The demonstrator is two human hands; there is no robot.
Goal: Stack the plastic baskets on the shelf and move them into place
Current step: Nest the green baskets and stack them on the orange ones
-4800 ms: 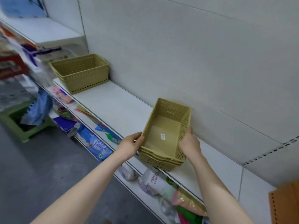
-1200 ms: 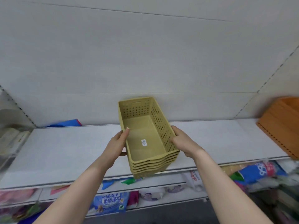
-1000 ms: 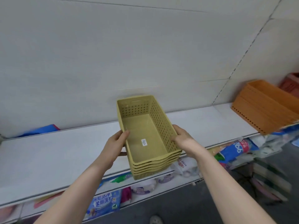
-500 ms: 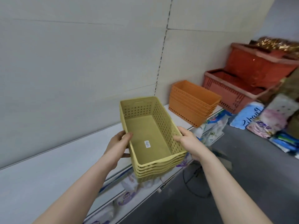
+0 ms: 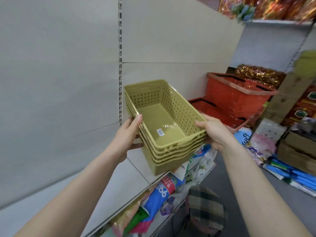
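A nested stack of several olive-yellow perforated plastic baskets is held in the air above the front edge of the white shelf. A small white label sticks to the floor of the top basket. My left hand grips the stack's left long side, thumb over the rim. My right hand grips the right long side near the front corner. The orange basket stack seen earlier is hidden behind the held stack.
Two red-orange crates stand on the shelf to the right, one raised above the other. Packaged goods fill the shelf below. Cardboard boxes and bagged items lie on the floor at right. A slotted upright runs up the back panel.
My view has swung further right along the shelf, with the stack carried along in both hands. The red crates are now close behind it, and the orange baskets have gone out of sight.
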